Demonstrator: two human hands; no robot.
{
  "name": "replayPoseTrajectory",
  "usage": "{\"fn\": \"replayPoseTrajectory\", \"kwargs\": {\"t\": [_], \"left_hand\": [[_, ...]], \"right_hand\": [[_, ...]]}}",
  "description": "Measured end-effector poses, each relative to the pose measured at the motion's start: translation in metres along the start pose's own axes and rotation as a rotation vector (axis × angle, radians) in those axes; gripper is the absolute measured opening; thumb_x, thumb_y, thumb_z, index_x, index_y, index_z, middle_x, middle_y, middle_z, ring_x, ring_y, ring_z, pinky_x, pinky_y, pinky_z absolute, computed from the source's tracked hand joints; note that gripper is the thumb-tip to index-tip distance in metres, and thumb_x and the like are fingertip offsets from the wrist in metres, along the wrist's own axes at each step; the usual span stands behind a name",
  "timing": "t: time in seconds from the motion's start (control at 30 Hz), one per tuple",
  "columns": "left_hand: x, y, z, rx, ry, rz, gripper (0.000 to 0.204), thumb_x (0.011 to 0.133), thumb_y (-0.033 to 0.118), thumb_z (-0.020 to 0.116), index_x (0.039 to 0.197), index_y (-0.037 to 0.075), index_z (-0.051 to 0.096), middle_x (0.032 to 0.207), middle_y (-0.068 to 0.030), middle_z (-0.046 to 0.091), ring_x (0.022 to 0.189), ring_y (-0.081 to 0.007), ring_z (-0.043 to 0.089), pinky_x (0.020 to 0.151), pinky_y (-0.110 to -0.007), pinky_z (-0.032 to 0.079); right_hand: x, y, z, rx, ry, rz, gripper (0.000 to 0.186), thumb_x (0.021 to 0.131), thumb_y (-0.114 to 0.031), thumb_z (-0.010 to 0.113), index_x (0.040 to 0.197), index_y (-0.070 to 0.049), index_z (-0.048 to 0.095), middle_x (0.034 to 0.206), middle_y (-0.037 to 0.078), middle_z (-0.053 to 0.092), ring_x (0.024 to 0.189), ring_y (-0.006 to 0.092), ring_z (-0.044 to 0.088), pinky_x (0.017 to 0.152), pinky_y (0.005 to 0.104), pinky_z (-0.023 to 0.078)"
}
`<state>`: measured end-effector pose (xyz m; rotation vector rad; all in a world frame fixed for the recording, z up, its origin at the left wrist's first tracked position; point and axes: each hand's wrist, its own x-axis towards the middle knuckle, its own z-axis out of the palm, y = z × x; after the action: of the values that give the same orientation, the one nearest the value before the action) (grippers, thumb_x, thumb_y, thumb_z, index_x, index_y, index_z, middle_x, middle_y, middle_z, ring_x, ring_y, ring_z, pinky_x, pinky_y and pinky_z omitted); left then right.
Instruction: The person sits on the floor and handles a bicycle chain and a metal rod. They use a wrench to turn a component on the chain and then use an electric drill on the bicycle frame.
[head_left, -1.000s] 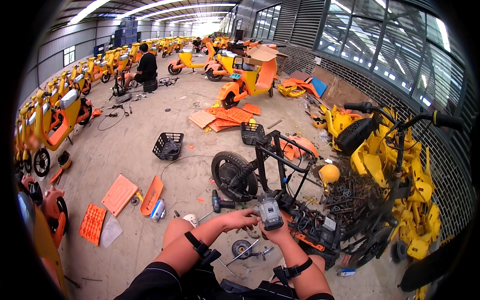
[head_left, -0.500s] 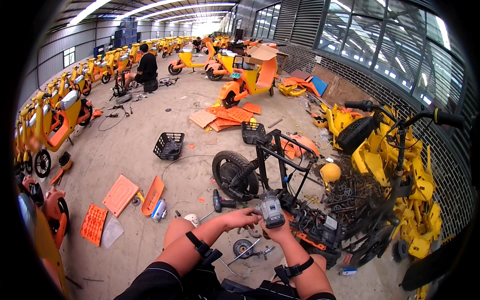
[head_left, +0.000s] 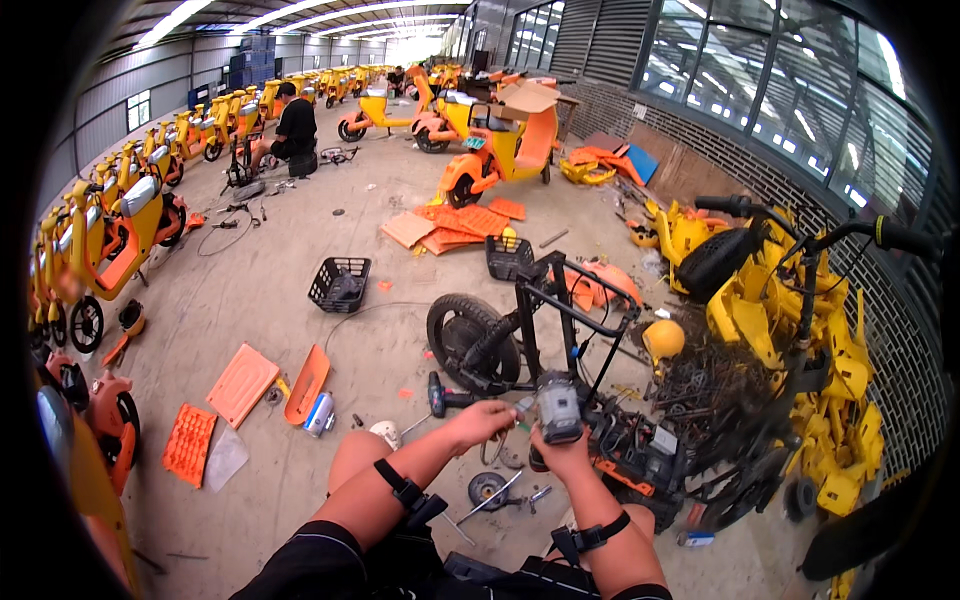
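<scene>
My right hand [head_left: 563, 452] is wrapped round a grey and black cordless power tool [head_left: 558, 402], its battery end toward me. Just left of the tool, my left hand [head_left: 484, 424] has its fingers drawn together at a small light-coloured piece by the tool's front, too small to name. Right beyond them stands a stripped black scooter frame [head_left: 562, 300] with its rear wheel [head_left: 470, 340] and exposed electrical parts [head_left: 650, 455]. A second cordless drill [head_left: 450, 398] lies on the floor left of my hands. Below them lie a round hub-like part [head_left: 488, 490] and a metal T-handle wrench [head_left: 540, 495].
Handlebars [head_left: 810, 240] rise at the right, before piled yellow panels [head_left: 745, 320] and dark metal parts [head_left: 715, 390]. Black baskets [head_left: 338, 284], orange panels [head_left: 243, 385] and a spray can [head_left: 320, 414] lie around. Scooters [head_left: 140, 220] line the left; another person [head_left: 295, 130] sits farther off.
The power tool has moved slightly up and to the right with my right hand. My left hand has risen a little, and the gap between its fingers and the tool has widened.
</scene>
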<state>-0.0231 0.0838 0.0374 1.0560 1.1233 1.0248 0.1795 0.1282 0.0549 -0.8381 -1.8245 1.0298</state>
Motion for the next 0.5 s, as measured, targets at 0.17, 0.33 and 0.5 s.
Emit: {"fn": "replayPoseTrajectory", "kwargs": {"t": [0.17, 0.33, 0.5], "left_hand": [[-0.003, 0.013, -0.002, -0.14, 0.167, 0.14, 0.025, 0.103, 0.027, 0.053, 0.104, 0.004, 0.063, 0.078, 0.0018, 0.057, 0.067, -0.0072, 0.053, 0.061, -0.023, 0.043], [-0.013, 0.036, -0.011, -0.372, 0.174, 0.173, 0.027, 0.104, 0.03, 0.052, 0.101, 0.005, 0.061, 0.078, 0.002, 0.052, 0.068, -0.0086, 0.048, 0.062, -0.024, 0.04], [-0.003, 0.041, -0.02, -0.495, 0.098, 0.269, 0.03, 0.103, 0.036, 0.053, 0.097, 0.007, 0.06, 0.08, 0.0012, 0.051, 0.071, -0.0104, 0.047, 0.066, -0.025, 0.04]], "right_hand": [[-0.007, 0.0, -0.006, 0.452, 0.03, 0.208, 0.047, 0.081, 0.003, 0.069, 0.126, -0.003, 0.056, 0.113, 0.005, 0.064, 0.094, 0.013, 0.061, 0.086, 0.0292, 0.05], [-0.01, -0.032, -0.015, 0.544, -0.204, 0.22, 0.051, 0.078, 0.001, 0.069, 0.126, -0.003, 0.055, 0.113, 0.008, 0.063, 0.093, 0.0148, 0.063, 0.086, 0.032, 0.05], [-0.009, -0.04, -0.015, 0.463, -0.375, 0.103, 0.044, 0.082, -0.001, 0.069, 0.124, -0.004, 0.058, 0.099, 0.004, 0.065, 0.084, 0.0101, 0.062, 0.077, 0.029, 0.051]]}}
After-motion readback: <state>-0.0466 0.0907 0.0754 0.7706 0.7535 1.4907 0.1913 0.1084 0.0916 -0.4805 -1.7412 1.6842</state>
